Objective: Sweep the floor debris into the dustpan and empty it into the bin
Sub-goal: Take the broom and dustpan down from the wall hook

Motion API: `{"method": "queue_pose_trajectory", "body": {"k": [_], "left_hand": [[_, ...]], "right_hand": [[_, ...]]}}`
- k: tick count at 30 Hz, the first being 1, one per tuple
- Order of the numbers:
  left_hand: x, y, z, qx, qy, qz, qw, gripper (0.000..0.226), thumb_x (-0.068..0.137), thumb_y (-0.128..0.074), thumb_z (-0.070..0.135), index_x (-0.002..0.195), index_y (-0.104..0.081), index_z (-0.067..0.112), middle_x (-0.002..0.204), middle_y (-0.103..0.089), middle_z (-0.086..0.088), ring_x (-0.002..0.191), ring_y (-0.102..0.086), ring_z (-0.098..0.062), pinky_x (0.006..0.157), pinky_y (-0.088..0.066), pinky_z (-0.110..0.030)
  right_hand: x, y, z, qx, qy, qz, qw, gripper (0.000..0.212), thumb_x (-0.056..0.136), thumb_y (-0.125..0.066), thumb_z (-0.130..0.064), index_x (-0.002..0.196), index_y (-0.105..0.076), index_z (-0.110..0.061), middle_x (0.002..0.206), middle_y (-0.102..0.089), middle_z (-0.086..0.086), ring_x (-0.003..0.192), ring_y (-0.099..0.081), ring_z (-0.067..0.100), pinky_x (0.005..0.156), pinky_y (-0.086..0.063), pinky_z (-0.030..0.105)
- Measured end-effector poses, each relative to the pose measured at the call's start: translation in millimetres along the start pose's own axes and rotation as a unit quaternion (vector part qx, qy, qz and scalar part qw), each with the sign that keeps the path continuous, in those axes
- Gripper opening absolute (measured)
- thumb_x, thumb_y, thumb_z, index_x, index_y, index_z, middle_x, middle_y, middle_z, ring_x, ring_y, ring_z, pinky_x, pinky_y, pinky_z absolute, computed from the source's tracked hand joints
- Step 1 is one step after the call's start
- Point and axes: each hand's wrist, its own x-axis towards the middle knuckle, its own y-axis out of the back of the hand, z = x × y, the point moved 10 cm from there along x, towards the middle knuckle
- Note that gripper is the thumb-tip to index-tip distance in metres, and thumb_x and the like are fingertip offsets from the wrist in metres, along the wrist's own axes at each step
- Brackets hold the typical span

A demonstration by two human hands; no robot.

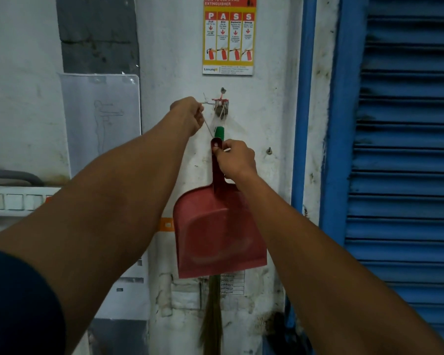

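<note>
A red plastic dustpan (218,234) hangs flat against the white wall, handle up. My right hand (237,160) grips the top of its handle just below a wall hook (221,107). A broom hangs behind the dustpan: its green handle tip (219,131) shows above the pan and its brown bristles (212,313) hang below. My left hand (187,114) pinches a thin string that runs from the hook down to the broom's tip. No bin is in view.
A fire extinguisher poster (228,34) is stuck on the wall above the hook. A blue louvred shutter (405,175) fills the right side. A laminated sheet (100,119) hangs at the left, with white switch boxes (13,201) below it.
</note>
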Motion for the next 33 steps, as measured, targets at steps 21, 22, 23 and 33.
{"method": "queue_pose_trajectory", "body": {"k": [21, 22, 23, 33], "left_hand": [[-63.0, -67.1, 45.9, 0.176, -0.213, -0.247, 0.929, 0.02, 0.109, -0.048, 0.028, 0.117, -0.065, 0.019, 0.124, -0.071, 0.012, 0.114, -0.055, -0.019, 0.09, -0.043, -0.035], [-68.5, -70.4, 47.3, 0.177, -0.221, -0.268, 0.921, 0.022, 0.11, -0.047, 0.03, 0.12, -0.063, 0.019, 0.123, -0.072, 0.013, 0.109, -0.052, -0.019, 0.09, -0.042, -0.035], [-75.1, -72.9, 47.7, 0.168, -0.219, -0.293, 0.915, 0.023, 0.11, -0.047, 0.031, 0.122, -0.062, 0.019, 0.12, -0.074, 0.013, 0.104, -0.049, -0.019, 0.087, -0.04, -0.035], [-142.4, -17.6, 1.1, 0.156, -0.075, -0.48, 0.86, 0.03, 0.103, -0.058, 0.037, 0.119, -0.07, 0.015, 0.119, -0.072, -0.002, 0.097, -0.07, -0.019, 0.089, -0.055, -0.033]], "right_hand": [[-3.8, 22.7, 6.0, 0.036, -0.044, 0.04, 0.998, 0.017, 0.097, -0.064, -0.047, 0.091, -0.066, -0.031, 0.09, -0.071, 0.002, 0.075, -0.071, 0.022, 0.069, -0.064, 0.046], [-4.1, 23.8, 6.6, 0.038, -0.046, 0.04, 0.997, 0.017, 0.097, -0.065, -0.046, 0.089, -0.066, -0.032, 0.09, -0.072, 0.001, 0.074, -0.072, 0.021, 0.068, -0.064, 0.046], [-5.3, 24.6, 7.7, 0.038, -0.048, 0.042, 0.997, 0.016, 0.096, -0.065, -0.046, 0.087, -0.066, -0.033, 0.09, -0.072, 0.001, 0.074, -0.072, 0.021, 0.068, -0.064, 0.046], [-48.9, 49.8, 19.0, 0.023, -0.032, 0.052, 0.998, 0.009, 0.097, -0.065, -0.041, 0.09, -0.065, -0.036, 0.093, -0.073, -0.005, 0.083, -0.072, 0.019, 0.077, -0.063, 0.046]]}}
